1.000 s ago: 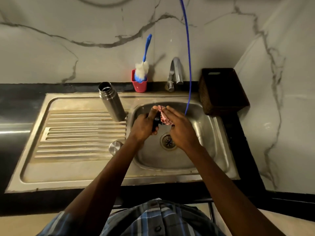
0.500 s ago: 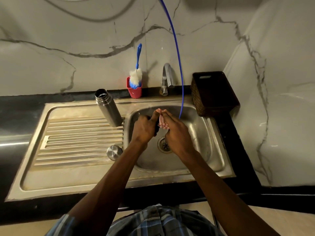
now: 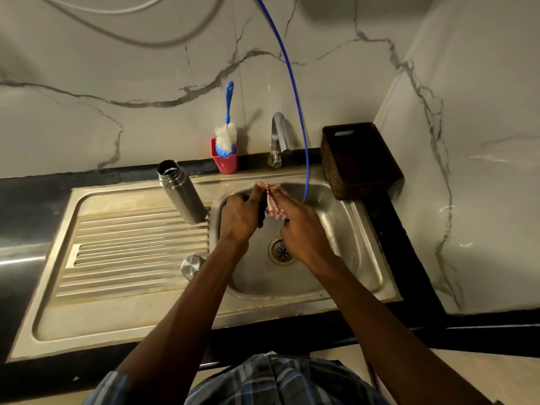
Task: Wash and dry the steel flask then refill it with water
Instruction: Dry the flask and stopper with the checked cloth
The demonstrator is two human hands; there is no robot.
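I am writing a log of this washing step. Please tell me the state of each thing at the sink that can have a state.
Steel flask: upright on the drainboard, mouth open, cap off.
Steel cap: lying on the drainboard, apart from the flask.
Tap: no water seen running.
Bottle brush: standing in the red cup.
Checked cloth: bunched, gripped by the right hand.
Left hand: grips a small dark part.

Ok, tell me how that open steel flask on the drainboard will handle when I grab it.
The steel flask is rigid metal, so it probably won't give under a grip. Its smooth, shiny wall may be slippery, especially if wet. It is tall, narrow and uncapped, standing at the ribbed drainboard edge, so a sideways nudge could tip it and let it roll.
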